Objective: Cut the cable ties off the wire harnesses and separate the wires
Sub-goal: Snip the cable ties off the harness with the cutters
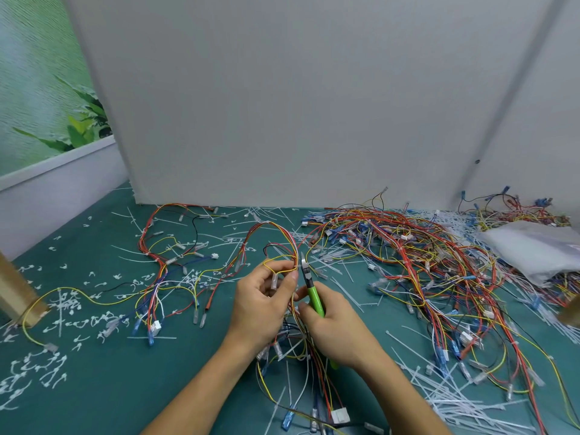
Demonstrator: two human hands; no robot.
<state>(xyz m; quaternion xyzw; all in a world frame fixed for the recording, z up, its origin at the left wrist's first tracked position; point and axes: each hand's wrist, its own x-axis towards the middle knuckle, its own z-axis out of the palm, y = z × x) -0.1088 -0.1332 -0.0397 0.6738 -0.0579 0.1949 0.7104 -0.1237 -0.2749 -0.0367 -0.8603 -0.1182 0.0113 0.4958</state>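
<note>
My left hand (262, 301) pinches a wire harness (276, 243) of red, yellow and black wires at a bend near the table's middle. My right hand (332, 328) grips green-handled cutters (312, 291), whose small jaws point up right beside the pinched spot. The harness loops away behind my hands and hangs down between my wrists to white and blue connectors (339, 414). Whether the jaws touch a cable tie I cannot make out.
A large heap of tied harnesses (423, 255) fills the right side, beside a clear plastic bag (533, 246). Loose separated wires (166, 271) lie to the left. Cut white cable ties (34, 368) litter the green mat (119, 387). A grey partition (298, 105) stands behind.
</note>
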